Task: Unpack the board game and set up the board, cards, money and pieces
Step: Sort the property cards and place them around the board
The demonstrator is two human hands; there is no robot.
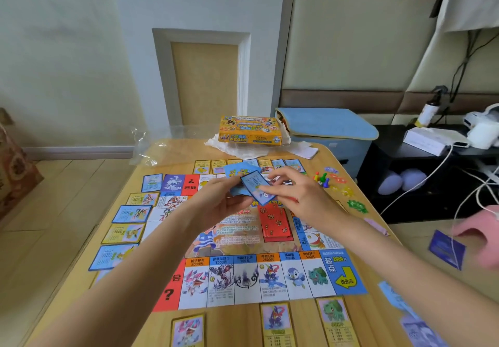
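Both hands are working above the board (243,241) on the table (348,181): left hand (216,206) is gripping a fan of blue cards (237,171), right hand (294,195) is pinching one card (256,188) off it.

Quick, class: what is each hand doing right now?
Left hand: holds a fan of blue playing cards.
Right hand: pinches one blue-bordered card.

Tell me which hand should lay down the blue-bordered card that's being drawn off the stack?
Right, probably. The right hand already pinches the blue-bordered card by its near end, while the left hand holds the rest of the card stack above the board and isn't free.
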